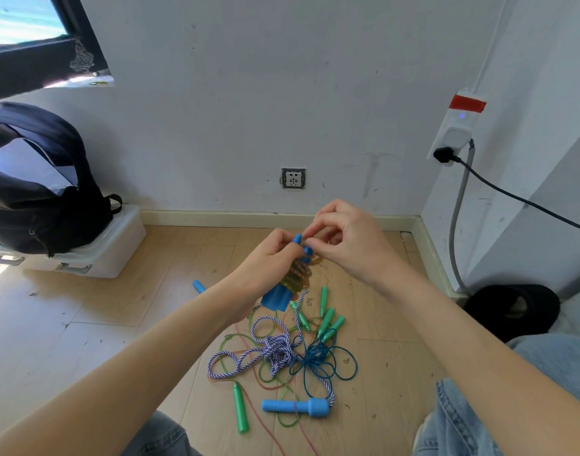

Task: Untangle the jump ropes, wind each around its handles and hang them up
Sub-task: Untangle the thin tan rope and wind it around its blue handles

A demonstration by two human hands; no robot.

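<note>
The amber rope (296, 274), wound round a pair of blue handles (275, 297), looks light, springy and slick, best held by the stiff handles. The left hand (265, 268) grips that bundle while the right hand (344, 238) pinches its loose end at the handle tips. Below the fingers, the remaining tangled ropes (282, 353) lie on the floor (117, 307).

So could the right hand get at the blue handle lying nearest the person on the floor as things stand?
Probably not at once: the right hand pinches rope at the wound bundle that the left hand holds. The blue handle itself lies uncovered on the floor.
</note>
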